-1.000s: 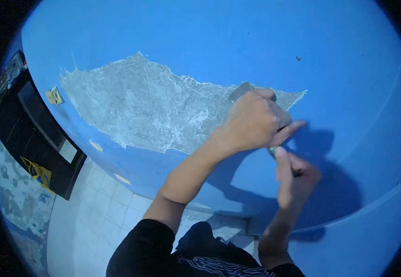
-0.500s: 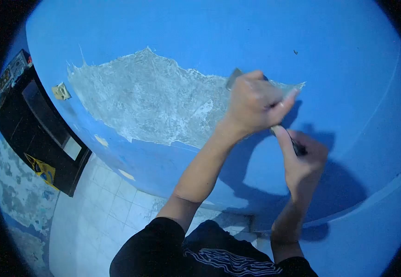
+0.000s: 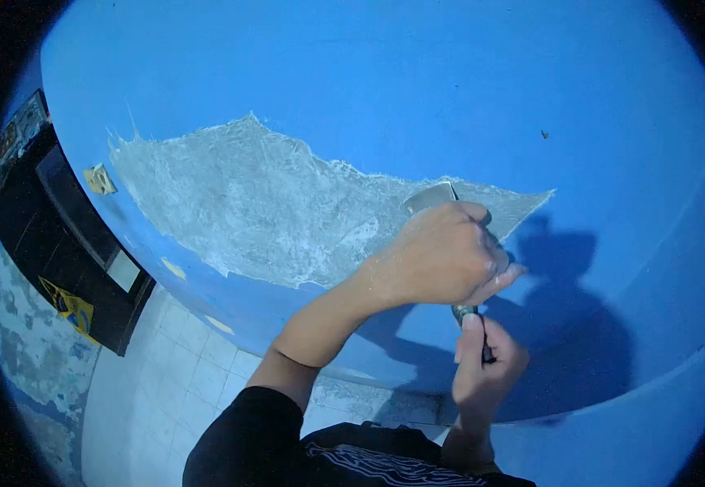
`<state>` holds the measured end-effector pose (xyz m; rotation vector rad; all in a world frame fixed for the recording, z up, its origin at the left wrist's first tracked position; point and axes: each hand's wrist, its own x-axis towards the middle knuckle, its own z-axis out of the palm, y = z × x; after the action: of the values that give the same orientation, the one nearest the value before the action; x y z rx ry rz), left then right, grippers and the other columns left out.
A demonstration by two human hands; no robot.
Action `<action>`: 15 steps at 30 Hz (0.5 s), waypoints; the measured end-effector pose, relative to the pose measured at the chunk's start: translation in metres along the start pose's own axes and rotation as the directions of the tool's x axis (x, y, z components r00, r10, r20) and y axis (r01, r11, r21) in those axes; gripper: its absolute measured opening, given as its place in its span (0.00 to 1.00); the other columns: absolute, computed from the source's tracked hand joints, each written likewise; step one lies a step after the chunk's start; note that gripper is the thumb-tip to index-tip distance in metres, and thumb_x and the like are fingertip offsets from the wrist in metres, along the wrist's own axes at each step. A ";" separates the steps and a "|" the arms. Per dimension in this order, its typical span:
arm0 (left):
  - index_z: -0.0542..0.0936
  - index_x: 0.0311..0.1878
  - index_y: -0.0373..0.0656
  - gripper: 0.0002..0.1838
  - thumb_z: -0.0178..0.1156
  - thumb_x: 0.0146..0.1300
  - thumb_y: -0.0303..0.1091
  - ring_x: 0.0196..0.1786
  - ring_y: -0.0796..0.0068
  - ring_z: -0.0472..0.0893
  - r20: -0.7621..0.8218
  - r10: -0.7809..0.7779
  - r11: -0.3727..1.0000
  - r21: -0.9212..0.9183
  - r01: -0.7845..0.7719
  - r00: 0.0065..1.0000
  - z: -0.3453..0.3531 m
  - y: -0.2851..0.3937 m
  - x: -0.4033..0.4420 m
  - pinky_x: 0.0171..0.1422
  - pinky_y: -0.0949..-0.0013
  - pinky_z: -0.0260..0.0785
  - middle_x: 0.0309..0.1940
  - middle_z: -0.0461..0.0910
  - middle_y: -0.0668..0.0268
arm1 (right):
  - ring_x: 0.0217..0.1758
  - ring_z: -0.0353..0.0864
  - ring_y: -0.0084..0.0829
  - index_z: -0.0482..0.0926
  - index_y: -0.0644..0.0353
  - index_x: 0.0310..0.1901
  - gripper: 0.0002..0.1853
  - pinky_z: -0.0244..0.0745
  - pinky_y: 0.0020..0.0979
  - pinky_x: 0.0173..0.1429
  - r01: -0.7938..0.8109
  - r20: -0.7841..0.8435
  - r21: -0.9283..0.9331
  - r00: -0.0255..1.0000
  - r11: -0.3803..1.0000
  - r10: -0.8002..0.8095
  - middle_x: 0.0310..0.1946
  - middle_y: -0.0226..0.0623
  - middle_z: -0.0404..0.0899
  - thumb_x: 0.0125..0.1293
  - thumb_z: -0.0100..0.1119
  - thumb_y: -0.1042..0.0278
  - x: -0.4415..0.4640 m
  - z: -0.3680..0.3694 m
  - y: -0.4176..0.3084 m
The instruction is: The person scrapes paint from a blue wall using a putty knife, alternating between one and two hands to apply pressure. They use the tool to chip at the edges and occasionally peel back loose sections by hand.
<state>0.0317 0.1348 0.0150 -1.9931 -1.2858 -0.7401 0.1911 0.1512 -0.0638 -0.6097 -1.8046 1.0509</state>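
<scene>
A scraper with a flat metal blade [image 3: 431,196] and a dark handle [image 3: 488,354] is held in both hands. My left hand [image 3: 450,253] is wrapped around its upper part, just below the blade, and hides much of the handle. Lower down, my right hand [image 3: 489,369] grips the handle's end, thumb along it. The blade lies against a grey bare patch [image 3: 263,207] on the blue wall [image 3: 393,81], close to the patch's upper edge. Ragged, whitish paint borders the patch, which narrows to a point on the right.
At the left stands a dark wooden piece of furniture [image 3: 40,235] with a yellow bag [image 3: 68,307] on it. A small beige fitting [image 3: 100,179] sits on the wall beyond the patch. White floor tiles [image 3: 194,349] lie below, and peeling wall [image 3: 32,325] shows far left.
The view has tilted, so the wall patch sits lower. Both hands and the scraper have come down, the right hand also leftward, and the blade's flat face shows more fully.
</scene>
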 end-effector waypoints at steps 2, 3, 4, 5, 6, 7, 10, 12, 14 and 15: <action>0.75 0.12 0.44 0.25 0.59 0.64 0.46 0.24 0.61 0.76 0.074 0.005 1.000 -0.030 -0.003 0.997 -0.005 -0.007 -0.002 0.32 0.63 0.71 0.11 0.74 0.63 | 0.17 0.63 0.14 0.75 0.69 0.22 0.17 0.52 0.24 0.22 0.027 -0.031 0.023 0.999 0.999 -0.026 0.12 0.26 0.69 0.70 0.55 0.69 -0.005 0.012 0.004; 0.71 0.11 0.45 0.25 0.63 0.62 0.43 0.21 0.63 0.73 0.059 0.073 0.996 -0.051 -0.070 0.996 -0.006 -0.010 -0.003 0.29 0.64 0.68 0.10 0.70 0.65 | 0.17 0.64 0.14 0.77 0.69 0.24 0.17 0.53 0.24 0.22 0.019 -0.041 0.049 0.999 0.999 -0.017 0.13 0.26 0.69 0.70 0.55 0.69 -0.008 0.018 0.006; 0.68 0.10 0.45 0.26 0.67 0.60 0.40 0.19 0.65 0.70 0.040 0.140 0.988 -0.070 -0.137 0.989 -0.007 -0.013 -0.004 0.25 0.65 0.64 0.09 0.66 0.67 | 0.17 0.64 0.15 0.78 0.70 0.25 0.16 0.53 0.23 0.22 0.012 -0.052 0.074 0.999 0.997 -0.008 0.13 0.26 0.70 0.70 0.55 0.69 -0.011 0.024 0.010; 0.68 0.10 0.45 0.26 0.67 0.60 0.40 0.19 0.65 0.70 0.036 0.140 0.988 -0.072 -0.137 0.989 -0.008 -0.016 -0.004 0.25 0.65 0.64 0.09 0.66 0.67 | 0.16 0.64 0.15 0.80 0.70 0.27 0.16 0.53 0.24 0.22 0.058 -0.156 0.139 0.987 0.989 -0.036 0.13 0.26 0.69 0.70 0.55 0.68 -0.013 0.033 0.016; 0.68 0.10 0.45 0.26 0.67 0.60 0.40 0.19 0.66 0.70 0.061 0.168 0.983 -0.082 -0.163 0.984 -0.010 -0.018 -0.004 0.25 0.66 0.64 0.09 0.65 0.68 | 0.16 0.64 0.15 0.80 0.70 0.27 0.16 0.53 0.24 0.22 0.058 -0.157 0.134 0.987 0.989 -0.037 0.13 0.26 0.69 0.70 0.55 0.68 -0.013 0.038 0.016; 0.69 0.10 0.44 0.25 0.67 0.60 0.40 0.19 0.67 0.69 0.089 0.196 0.977 -0.098 -0.187 0.977 -0.010 -0.019 -0.004 0.25 0.66 0.64 0.09 0.64 0.68 | 0.16 0.64 0.15 0.80 0.70 0.26 0.16 0.52 0.24 0.22 0.032 -0.178 0.165 0.984 0.986 -0.002 0.12 0.26 0.69 0.70 0.56 0.68 -0.014 0.042 0.013; 0.70 0.10 0.46 0.24 0.67 0.58 0.39 0.18 0.68 0.68 0.099 0.228 0.972 0.030 -0.232 0.969 -0.005 -0.023 -0.006 0.25 0.66 0.64 0.09 0.66 0.69 | 0.16 0.63 0.15 0.80 0.69 0.25 0.15 0.51 0.24 0.22 -0.008 -0.194 0.149 0.980 0.989 0.037 0.12 0.25 0.69 0.69 0.57 0.69 -0.008 0.045 0.011; 0.70 0.10 0.46 0.23 0.67 0.58 0.38 0.17 0.68 0.68 0.021 0.198 0.978 0.056 -0.199 0.980 0.007 -0.023 -0.004 0.25 0.66 0.64 0.09 0.67 0.69 | 0.16 0.63 0.15 0.80 0.69 0.25 0.15 0.51 0.24 0.22 -0.020 -0.188 0.105 0.981 0.994 0.040 0.12 0.25 0.69 0.68 0.58 0.69 0.003 0.036 0.009; 0.70 0.10 0.46 0.23 0.67 0.58 0.38 0.16 0.67 0.67 -0.045 0.174 0.983 0.070 -0.171 0.984 0.009 -0.017 0.000 0.26 0.66 0.64 0.09 0.67 0.69 | 0.17 0.61 0.14 0.80 0.69 0.24 0.15 0.50 0.24 0.22 -0.006 -0.201 0.124 0.979 0.992 0.031 0.13 0.24 0.68 0.68 0.59 0.70 0.012 0.016 0.003; 0.71 0.11 0.47 0.22 0.67 0.58 0.38 0.15 0.67 0.67 -0.094 0.140 0.990 0.029 -0.138 0.986 0.007 -0.015 0.004 0.26 0.67 0.65 0.09 0.68 0.69 | 0.17 0.61 0.14 0.80 0.69 0.24 0.15 0.50 0.24 0.22 -0.009 -0.206 0.127 0.978 0.992 0.035 0.13 0.24 0.68 0.68 0.59 0.70 0.012 0.011 -0.001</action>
<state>0.0204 0.1469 0.0171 -1.9819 -1.0831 -0.7414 0.1765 0.1552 -0.0596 -0.6397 -1.5419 1.0652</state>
